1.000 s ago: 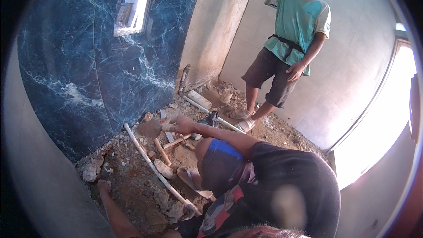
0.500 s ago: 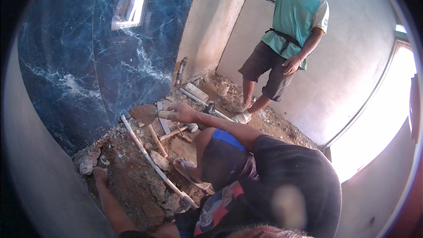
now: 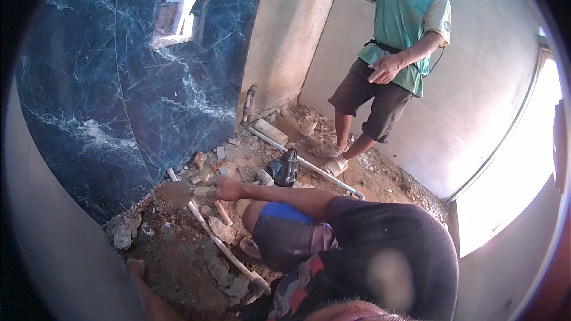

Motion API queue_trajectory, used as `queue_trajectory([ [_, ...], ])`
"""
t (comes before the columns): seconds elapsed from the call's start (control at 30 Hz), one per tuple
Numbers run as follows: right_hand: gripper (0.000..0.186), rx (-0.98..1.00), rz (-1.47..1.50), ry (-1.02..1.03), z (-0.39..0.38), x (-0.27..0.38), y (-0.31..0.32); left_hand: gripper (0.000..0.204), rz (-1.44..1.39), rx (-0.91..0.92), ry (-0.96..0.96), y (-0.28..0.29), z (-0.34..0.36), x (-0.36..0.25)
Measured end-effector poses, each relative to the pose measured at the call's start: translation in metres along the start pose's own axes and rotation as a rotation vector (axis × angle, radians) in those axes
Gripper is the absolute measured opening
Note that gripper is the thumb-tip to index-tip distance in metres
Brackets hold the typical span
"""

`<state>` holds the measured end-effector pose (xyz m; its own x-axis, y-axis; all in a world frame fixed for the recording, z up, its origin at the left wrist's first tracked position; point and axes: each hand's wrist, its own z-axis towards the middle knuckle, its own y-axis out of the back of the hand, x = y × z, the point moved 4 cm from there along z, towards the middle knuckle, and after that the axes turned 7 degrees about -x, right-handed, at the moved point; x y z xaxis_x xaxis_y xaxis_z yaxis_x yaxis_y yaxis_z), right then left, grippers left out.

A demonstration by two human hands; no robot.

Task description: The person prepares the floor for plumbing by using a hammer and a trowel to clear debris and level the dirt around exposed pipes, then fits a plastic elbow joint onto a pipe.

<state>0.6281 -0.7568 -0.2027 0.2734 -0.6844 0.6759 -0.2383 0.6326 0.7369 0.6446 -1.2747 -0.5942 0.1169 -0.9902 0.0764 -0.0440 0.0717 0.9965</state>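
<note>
My right hand (image 3: 226, 189) is closed round the wooden handle of a trowel (image 3: 173, 194). Its broad, dirt-coloured blade is over one end of a long pale pipe (image 3: 220, 242) on the rubble. Low at the left, my left hand (image 3: 135, 266) is down at the dirt beside the grey wall, near a pale lump of rubble (image 3: 124, 235); its fingers are too unclear to read. Under my right forearm shows a wooden tool handle (image 3: 223, 213), partly hidden. My bent knee (image 3: 256, 217) is just behind that handle.
A person in a green shirt (image 3: 404, 21) stands at the back right. A second pipe (image 3: 309, 166), a short thick pipe (image 3: 270, 132) and a black plastic bag (image 3: 284, 167) lie on the broken ground. Blue marble-look panels (image 3: 83, 107) line the left wall; a bright doorway (image 3: 505, 184) is at the right.
My right hand has moved left and lower with the trowel, covering more of the tools below. The other person's lowered hand has come up in front of the waist. The view has shifted slightly.
</note>
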Motion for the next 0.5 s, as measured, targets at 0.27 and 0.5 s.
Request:
queue_trajectory([
  [0.27,0.051,0.094,-0.176,0.237,0.019,-0.012,-0.030,0.048,-0.055,-0.001,0.042,0.025,-0.032,0.041],
  [0.5,0.061,0.203,-0.561,0.599,0.064,-0.035,-0.055,0.051,-0.665,-0.065,0.281,0.158,-0.055,-0.016],
])
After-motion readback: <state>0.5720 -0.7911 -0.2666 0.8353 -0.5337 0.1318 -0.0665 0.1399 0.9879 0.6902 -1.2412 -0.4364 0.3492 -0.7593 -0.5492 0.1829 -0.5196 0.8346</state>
